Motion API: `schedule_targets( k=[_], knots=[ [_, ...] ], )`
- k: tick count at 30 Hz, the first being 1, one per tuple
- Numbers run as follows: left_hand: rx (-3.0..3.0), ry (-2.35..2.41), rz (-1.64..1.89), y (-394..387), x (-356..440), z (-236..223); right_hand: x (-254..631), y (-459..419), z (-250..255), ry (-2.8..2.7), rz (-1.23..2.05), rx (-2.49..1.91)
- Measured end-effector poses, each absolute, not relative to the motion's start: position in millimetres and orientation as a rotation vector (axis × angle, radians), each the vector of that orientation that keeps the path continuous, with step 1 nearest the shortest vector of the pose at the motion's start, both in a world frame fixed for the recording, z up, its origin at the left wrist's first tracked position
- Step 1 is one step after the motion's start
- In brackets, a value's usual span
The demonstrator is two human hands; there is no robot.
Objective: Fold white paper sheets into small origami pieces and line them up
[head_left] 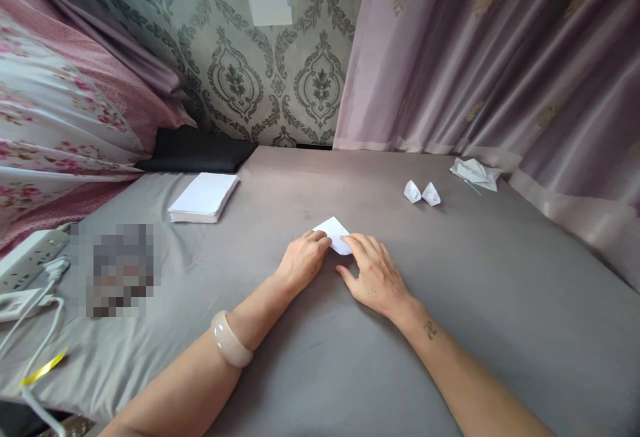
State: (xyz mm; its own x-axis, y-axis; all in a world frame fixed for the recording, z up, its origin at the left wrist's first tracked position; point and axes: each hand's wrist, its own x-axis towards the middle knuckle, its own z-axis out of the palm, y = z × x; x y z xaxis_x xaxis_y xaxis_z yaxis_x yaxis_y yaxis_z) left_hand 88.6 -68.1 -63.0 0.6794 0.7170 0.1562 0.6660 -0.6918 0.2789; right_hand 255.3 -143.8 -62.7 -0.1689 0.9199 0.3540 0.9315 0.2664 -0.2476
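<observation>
A small folded white paper (334,229) lies on the grey sheet (490,277) in the middle of the view. My left hand (301,260) rests at its left edge with fingers curled, the fingertips pressing the paper down. My right hand (374,271) lies flat over the paper's right corner, fingers stretched and pressed on it. A pale bangle (230,339) sits on my left forearm.
A stack of white sheets (204,197) lies at the back left beside a black cushion (196,150). Two folded paper pieces (422,192) and crumpled paper (475,173) lie at the back right near the curtain (500,57). A power strip (30,257) with cables sits far left.
</observation>
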Motion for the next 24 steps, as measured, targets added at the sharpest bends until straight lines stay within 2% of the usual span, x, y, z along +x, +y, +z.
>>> schedule_targets(
  k=[6,13,24],
  knots=[
    [2.567,1.049,0.55,-75.0,92.0,-68.0,268.6,-141.5,-68.0,-2.118,-0.015,-1.653],
    [2.721,1.195,0.364,-89.8,97.8,-69.0,269.8,-144.7,-66.8,-2.245,0.055,-1.677],
    [2.41,1.271,0.573,-89.7,95.8,-68.1,289.4,-132.1,-70.5,-1.97,0.345,-1.603]
  ],
)
